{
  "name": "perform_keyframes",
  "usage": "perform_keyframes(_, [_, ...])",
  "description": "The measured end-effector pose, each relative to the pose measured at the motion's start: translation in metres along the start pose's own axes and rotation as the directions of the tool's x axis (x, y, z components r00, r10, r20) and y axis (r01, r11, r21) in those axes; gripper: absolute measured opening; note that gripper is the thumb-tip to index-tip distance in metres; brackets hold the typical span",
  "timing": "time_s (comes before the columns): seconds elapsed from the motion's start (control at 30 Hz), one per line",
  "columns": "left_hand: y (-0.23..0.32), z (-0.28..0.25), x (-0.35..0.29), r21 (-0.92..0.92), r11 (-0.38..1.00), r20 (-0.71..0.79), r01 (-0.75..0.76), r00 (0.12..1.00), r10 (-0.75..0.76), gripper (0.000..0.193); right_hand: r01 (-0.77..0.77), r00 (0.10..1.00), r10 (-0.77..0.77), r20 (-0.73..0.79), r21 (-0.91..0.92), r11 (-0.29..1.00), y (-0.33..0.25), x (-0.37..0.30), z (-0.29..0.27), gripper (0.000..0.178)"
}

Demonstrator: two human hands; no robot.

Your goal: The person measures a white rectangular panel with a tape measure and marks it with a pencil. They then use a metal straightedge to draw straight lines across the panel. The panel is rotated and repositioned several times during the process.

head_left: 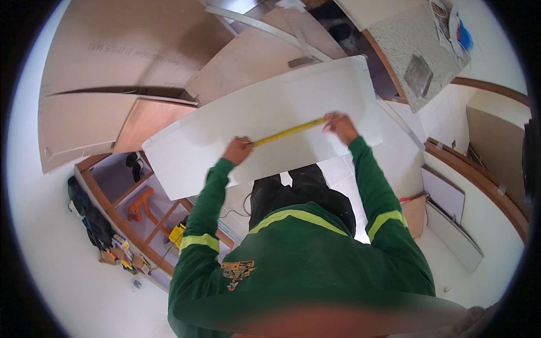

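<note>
Across the white board (197, 160) in front of me stretches a yellow tape measure blade (288, 132), rising slightly toward the right. My left hand (238, 150) is closed on the blade's left end over the board's middle. At the other end, my right hand (339, 126) pinches the tape near the board's right part; whether the tape's case sits in its palm is hidden. The board is long, with a smooth bare face, and reaches from the left cabinet frame to the right.
A wooden cabinet frame (107, 194) at left holds an orange tool (141, 205) and a yellow-black tool (177, 234). Large brown sheets (129, 45) lean behind the board. A metal straight bar (270, 31) crosses the far side. A speckled slab (403, 45) lies at far right.
</note>
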State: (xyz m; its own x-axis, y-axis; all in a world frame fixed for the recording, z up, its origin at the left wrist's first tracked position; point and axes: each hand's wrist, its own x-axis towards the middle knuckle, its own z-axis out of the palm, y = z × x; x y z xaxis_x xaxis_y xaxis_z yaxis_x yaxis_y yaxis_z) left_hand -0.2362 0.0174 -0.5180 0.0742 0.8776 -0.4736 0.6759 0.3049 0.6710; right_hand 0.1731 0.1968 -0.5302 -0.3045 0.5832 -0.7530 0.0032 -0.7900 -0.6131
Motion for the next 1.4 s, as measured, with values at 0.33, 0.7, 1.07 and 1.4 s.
perform_keyframes(0.33, [-0.036, -0.077, 0.010, 0.213, 0.931, -0.207, 0.295, 0.945, -0.252, 0.034, 0.497, 0.642, -0.400, -0.654, -0.042, 0.867, -0.064, 0.083, -0.064, 0.020])
perform_keyframes(0.7, [-0.013, -0.091, 0.092, 0.283, 0.906, -0.197, 0.316, 0.943, -0.268, 0.039, 0.291, 0.859, -0.394, -0.326, -0.323, 0.901, 0.030, -0.008, 0.003, 0.031])
perform_keyframes(1.07, [-0.013, -0.079, 0.114, 0.268, 0.907, -0.276, 0.324, 0.928, -0.250, 0.039, 0.252, 0.884, -0.409, -0.227, -0.506, 0.825, 0.034, -0.025, 0.041, 0.031])
perform_keyframes(1.4, [-0.029, -0.074, 0.090, 0.268, 0.909, -0.145, 0.319, 0.946, -0.289, 0.038, 0.296, 0.894, -0.418, -0.161, -0.487, 0.821, 0.046, -0.026, 0.113, 0.027])
